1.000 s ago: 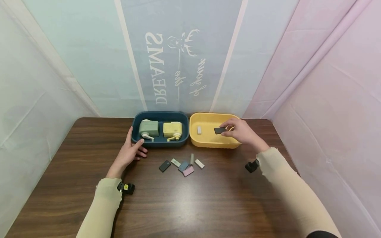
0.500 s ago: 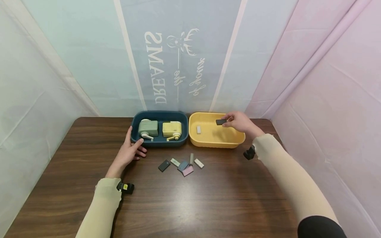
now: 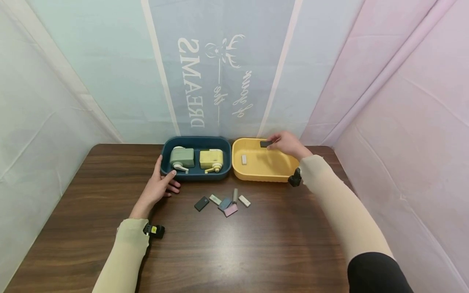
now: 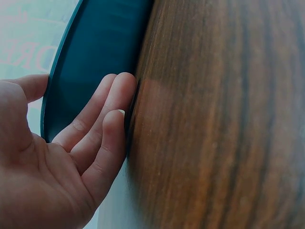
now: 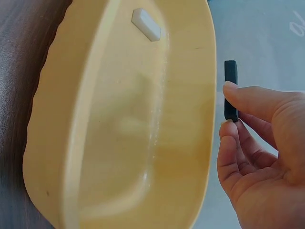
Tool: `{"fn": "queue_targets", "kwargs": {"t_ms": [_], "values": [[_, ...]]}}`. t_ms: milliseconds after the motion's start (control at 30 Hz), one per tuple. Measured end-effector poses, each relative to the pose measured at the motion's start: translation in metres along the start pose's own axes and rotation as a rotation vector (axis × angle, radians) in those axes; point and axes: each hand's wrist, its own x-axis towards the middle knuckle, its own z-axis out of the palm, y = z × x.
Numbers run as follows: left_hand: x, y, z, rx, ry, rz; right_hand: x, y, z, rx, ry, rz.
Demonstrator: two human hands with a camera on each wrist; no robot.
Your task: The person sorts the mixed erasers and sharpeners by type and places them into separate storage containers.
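The right hand (image 3: 287, 144) pinches a dark grey, slim rectangular block (image 3: 265, 144) at the far rim of a yellow, rounded, plastic-looking tray (image 3: 264, 178), its long axis roughly parallel to that rim and its free end pointing left. The left hand (image 3: 155, 189), well apart from the block, rests with extended fingers against a navy-blue, rounded tray (image 3: 198, 177). A white, small block (image 3: 244, 160) lies inside the yellow tray.

From above, the head camera faces forward and down across the worktop (image 3: 227, 252), sharing the blue tub (image 4: 100, 52) with the left wrist's close view and the inside of the yellow tub (image 5: 186, 119) with the right wrist's.
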Motion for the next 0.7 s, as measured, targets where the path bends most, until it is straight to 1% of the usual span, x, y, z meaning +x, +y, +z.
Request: {"fn": "queue_targets", "kwargs": {"t_ms": [167,467,700], "values": [[-0.001,0.0,0.0,-0.004,0.003,-0.001,0.005,0.0,0.005,0.031,0.007,0.02],[-0.003,0.0,0.0,-0.003,0.008,0.002,0.012,0.005,0.019,0.051,0.02,0.052],[-0.003,-0.003,0.0,-0.003,0.003,0.01,0.007,-0.003,0.031,0.098,0.035,0.071]]}}
